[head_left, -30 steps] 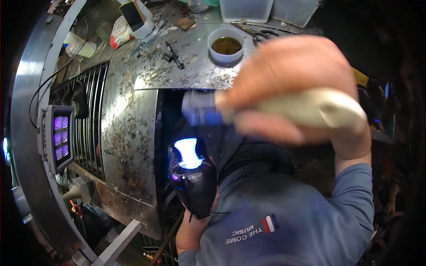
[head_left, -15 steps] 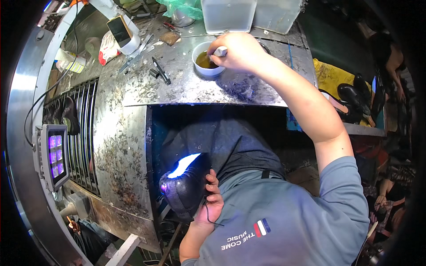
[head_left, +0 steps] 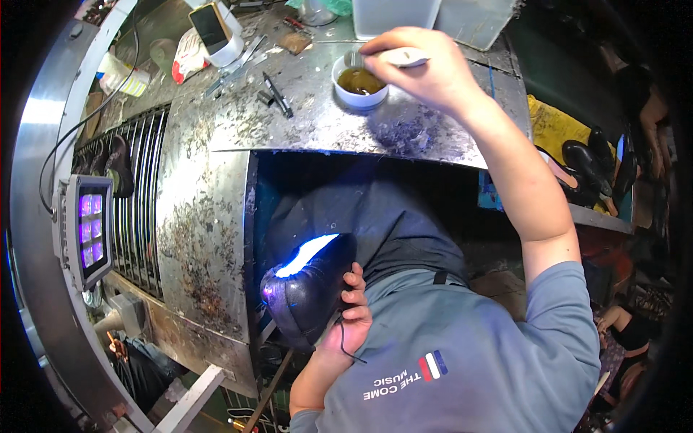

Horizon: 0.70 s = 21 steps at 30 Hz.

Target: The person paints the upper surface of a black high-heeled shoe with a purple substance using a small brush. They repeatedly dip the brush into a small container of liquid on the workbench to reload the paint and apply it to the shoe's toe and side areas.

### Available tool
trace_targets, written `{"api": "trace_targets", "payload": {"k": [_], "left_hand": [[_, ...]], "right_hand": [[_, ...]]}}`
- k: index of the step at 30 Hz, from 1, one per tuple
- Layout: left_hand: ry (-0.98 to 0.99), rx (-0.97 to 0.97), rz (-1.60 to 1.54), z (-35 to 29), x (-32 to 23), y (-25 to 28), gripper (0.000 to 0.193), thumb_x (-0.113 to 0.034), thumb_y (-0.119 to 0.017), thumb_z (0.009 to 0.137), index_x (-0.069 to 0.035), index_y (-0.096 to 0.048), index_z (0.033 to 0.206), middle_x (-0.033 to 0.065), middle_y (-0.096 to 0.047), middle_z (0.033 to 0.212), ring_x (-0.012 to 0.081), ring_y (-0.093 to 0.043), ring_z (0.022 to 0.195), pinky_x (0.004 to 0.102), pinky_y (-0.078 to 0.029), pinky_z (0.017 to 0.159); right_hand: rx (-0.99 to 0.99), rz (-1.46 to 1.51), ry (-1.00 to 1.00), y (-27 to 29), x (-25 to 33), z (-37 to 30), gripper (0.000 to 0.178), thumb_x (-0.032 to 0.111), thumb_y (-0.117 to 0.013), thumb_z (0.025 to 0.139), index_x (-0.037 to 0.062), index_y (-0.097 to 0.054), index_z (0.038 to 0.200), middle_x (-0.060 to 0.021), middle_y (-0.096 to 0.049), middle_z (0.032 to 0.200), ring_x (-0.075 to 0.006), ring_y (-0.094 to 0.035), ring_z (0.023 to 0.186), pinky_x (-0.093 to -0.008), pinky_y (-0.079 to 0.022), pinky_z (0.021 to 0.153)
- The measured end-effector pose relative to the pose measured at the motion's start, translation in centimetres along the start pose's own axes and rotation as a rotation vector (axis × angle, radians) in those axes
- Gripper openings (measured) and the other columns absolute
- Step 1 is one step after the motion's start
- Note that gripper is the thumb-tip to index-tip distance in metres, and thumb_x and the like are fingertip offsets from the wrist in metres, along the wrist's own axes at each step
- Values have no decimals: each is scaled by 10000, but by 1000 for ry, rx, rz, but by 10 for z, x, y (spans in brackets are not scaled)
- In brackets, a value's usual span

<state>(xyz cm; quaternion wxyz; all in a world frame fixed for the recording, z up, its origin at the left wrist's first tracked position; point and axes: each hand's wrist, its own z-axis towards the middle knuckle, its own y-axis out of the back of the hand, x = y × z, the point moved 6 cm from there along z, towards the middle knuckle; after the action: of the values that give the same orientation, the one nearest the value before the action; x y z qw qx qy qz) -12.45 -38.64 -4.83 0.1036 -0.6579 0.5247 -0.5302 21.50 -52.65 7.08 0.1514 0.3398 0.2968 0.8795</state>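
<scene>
My right hand pinches a brush by its pale handle above a small white bowl. The brush lies nearly level, with its metal end over the bowl's far rim; the bristles are hard to make out. Inside the bowl is a yellow-brown liquid. Low over my lap, my left hand is closed round a black leather shoe. A strip along the shoe's lower edge glows bright blue-white. A dark lace hangs by my wrist.
A lamp with purple lights stands at the left. On the stained metal bench lie a black marker and a phone in a white holder. Clear plastic bins stand behind. Black shoes sit at the right. Other people appear at both edges.
My right hand has lifted a little from the bowl, and the brush has tipped from steep to nearly level. The shoe stays in my left hand. The whole view has shifted slightly.
</scene>
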Motion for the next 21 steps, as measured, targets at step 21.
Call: {"api": "trace_targets", "payload": {"k": [21], "left_hand": [[12, 30, 25, 2, 3, -3, 628, -336, -656, 968, 11, -439, 1444, 82, -671, 1197, 233, -712, 948, 307, -551, 672]], "right_hand": [[213, -268, -23, -21, -13, -6, 217, 273, -793, 868, 134, -778, 1033, -74, -764, 990, -292, -732, 913, -387, -580, 800]]}}
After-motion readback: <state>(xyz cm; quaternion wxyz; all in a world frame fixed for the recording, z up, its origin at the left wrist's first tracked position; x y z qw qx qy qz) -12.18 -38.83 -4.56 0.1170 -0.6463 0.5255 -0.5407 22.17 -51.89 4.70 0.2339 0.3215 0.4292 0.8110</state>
